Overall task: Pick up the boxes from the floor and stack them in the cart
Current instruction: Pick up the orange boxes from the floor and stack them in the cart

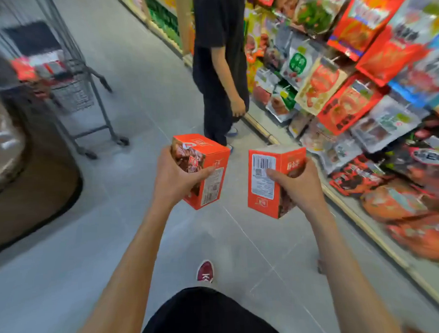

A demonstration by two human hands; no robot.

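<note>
Left box (201,170): orange-red carton, food photo on one face, white printed label with a barcode on another. Held above the floor, tilted with its top leaning left.

Right box (273,180): matching orange-red carton, white barcode label facing the camera, pale top face. Held above the floor, near upright, just beside the first, a gap between them.

Cart (71,91): grey wire cart on wheels, upper left, well apart from both boxes. Blurred red and white packs lie inside.
</note>
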